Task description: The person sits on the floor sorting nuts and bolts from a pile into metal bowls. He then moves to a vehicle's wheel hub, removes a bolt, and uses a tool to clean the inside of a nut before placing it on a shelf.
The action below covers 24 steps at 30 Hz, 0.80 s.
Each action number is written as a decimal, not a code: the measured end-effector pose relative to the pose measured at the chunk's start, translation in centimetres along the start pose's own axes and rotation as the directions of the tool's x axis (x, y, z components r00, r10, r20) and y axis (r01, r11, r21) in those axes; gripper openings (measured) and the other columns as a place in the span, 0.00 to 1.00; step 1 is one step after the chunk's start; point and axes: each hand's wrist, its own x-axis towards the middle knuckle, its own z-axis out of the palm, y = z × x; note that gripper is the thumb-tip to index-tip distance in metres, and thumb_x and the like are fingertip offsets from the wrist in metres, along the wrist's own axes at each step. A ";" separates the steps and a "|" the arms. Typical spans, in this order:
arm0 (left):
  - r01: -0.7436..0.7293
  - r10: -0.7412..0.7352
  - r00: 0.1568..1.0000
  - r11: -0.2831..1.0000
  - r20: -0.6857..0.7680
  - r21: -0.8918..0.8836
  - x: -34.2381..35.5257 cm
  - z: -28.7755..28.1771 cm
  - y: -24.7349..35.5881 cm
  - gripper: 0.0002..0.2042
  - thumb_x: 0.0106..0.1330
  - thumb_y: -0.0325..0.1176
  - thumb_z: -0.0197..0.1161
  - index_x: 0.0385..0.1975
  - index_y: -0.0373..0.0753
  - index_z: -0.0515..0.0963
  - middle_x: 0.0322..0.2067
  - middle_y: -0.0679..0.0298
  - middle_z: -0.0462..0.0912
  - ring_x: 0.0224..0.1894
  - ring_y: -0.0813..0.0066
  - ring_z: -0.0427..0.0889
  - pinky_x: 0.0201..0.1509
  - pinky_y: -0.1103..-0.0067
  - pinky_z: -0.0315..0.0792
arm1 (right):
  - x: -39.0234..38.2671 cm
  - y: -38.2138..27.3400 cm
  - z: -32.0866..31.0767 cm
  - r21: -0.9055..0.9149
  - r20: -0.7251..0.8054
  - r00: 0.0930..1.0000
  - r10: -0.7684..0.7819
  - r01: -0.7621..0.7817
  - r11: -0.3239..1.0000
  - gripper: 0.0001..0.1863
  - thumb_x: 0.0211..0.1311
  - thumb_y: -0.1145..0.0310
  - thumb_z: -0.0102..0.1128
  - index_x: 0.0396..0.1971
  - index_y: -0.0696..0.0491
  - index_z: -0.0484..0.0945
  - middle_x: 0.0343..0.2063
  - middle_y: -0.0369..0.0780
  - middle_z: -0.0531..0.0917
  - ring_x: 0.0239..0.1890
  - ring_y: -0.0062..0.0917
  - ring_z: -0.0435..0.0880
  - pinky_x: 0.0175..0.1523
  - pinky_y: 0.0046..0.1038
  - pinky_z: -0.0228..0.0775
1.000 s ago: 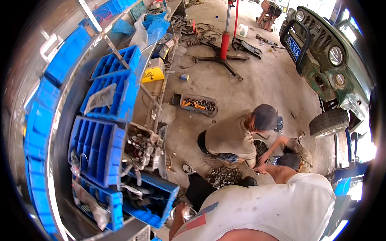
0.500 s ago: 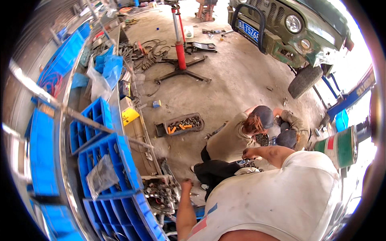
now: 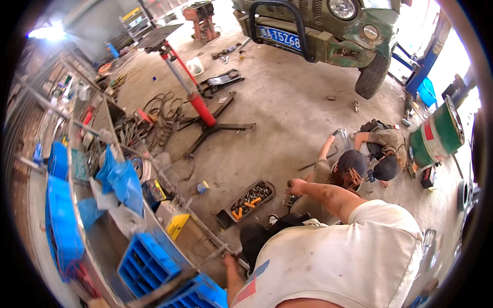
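Observation:
My right hand [image 3: 296,186] is stretched out ahead, closed, with something small and dark at its fingers that I cannot make out. Ahead and left of it, a grey plastic tray [image 3: 234,217] on the floor holds many small metal parts and several orange pieces. Low on the left, my left hand [image 3: 229,260] is beside the metal rail of the rack [image 3: 205,233]; its fingers are too small and partly hidden to read. Close beyond my right arm crouches a co-worker in a dark cap [image 3: 352,163], one arm reaching forward. A second co-worker [image 3: 389,149] crouches facing them.
Blue divided bins [image 3: 149,264] and blue plastic bags [image 3: 126,185] fill the rack at left. A red-post stand [image 3: 203,110] with spread legs and a low floor jack [image 3: 222,81] stand ahead. A green vehicle [image 3: 328,43] is at the back, a green-and-white drum [image 3: 436,134] at right.
My view has swung, so the floor tray and rack appear further right. My right hand has moved away from the metal parts by the co-workers. The nearer co-worker now reaches an arm forward.

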 end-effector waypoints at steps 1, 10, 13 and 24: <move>-0.062 0.062 0.998 0.998 0.003 0.022 1.7 1.4 2.9 0.09 0.62 0.36 0.54 0.34 0.37 0.74 0.20 0.60 0.77 0.18 0.65 0.76 0.22 0.70 0.73 | 1.2 -0.6 -1.3 0.050 -0.008 0.999 0.034 -0.034 0.998 0.27 0.46 0.50 0.61 0.37 0.60 0.78 0.31 0.50 0.82 0.38 0.39 0.82 0.41 0.37 0.73; -0.010 -0.117 0.974 0.833 0.193 0.553 10.6 18.4 19.5 0.14 0.64 0.42 0.53 0.35 0.36 0.76 0.28 0.58 0.81 0.26 0.62 0.80 0.29 0.66 0.73 | 8.7 6.9 -4.7 0.193 -0.118 0.934 0.336 -0.310 0.931 0.26 0.45 0.48 0.61 0.33 0.59 0.80 0.29 0.50 0.83 0.36 0.39 0.83 0.41 0.37 0.73; -0.130 -0.195 0.919 0.670 0.343 0.731 15.6 24.6 23.5 0.14 0.64 0.41 0.53 0.34 0.37 0.78 0.30 0.56 0.81 0.30 0.60 0.80 0.34 0.66 0.74 | 9.2 11.3 -3.1 0.401 -0.022 0.877 0.480 -0.432 0.808 0.24 0.50 0.49 0.62 0.33 0.58 0.80 0.25 0.42 0.83 0.26 0.27 0.80 0.34 0.31 0.72; -0.790 0.238 0.568 -0.111 0.788 0.603 27.7 62.6 56.3 0.19 0.61 0.44 0.55 0.35 0.30 0.79 0.30 0.43 0.81 0.33 0.45 0.81 0.38 0.61 0.74 | 29.1 -0.9 -25.6 0.923 0.007 0.510 0.860 -0.335 0.191 0.12 0.56 0.63 0.55 0.32 0.57 0.76 0.16 0.38 0.75 0.17 0.28 0.73 0.20 0.29 0.64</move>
